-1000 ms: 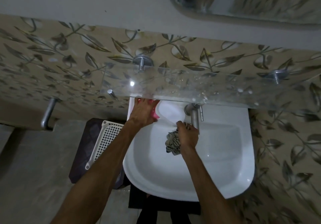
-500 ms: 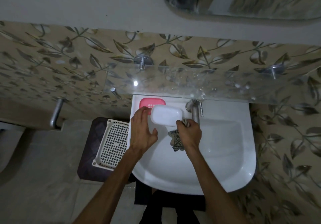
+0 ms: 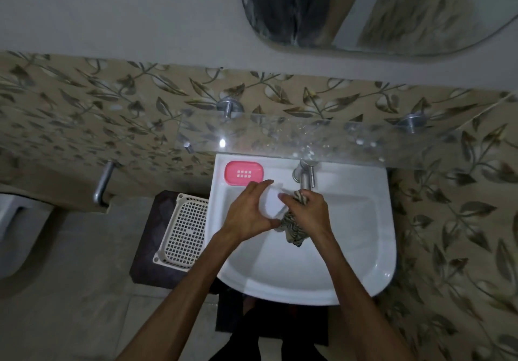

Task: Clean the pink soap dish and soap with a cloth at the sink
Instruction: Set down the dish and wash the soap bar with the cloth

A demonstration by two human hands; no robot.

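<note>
My left hand (image 3: 248, 210) grips the soap (image 3: 270, 202) mid-frame over the sink (image 3: 364, 248); my right hand (image 3: 311, 210), holding the cloth (image 3: 293, 229), touches its right side.

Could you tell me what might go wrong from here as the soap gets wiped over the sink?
The left hand holds the white soap over the basin by its edges; it could slip out.

The cloth in the right hand hangs close to the tap and might snag on it.
</note>
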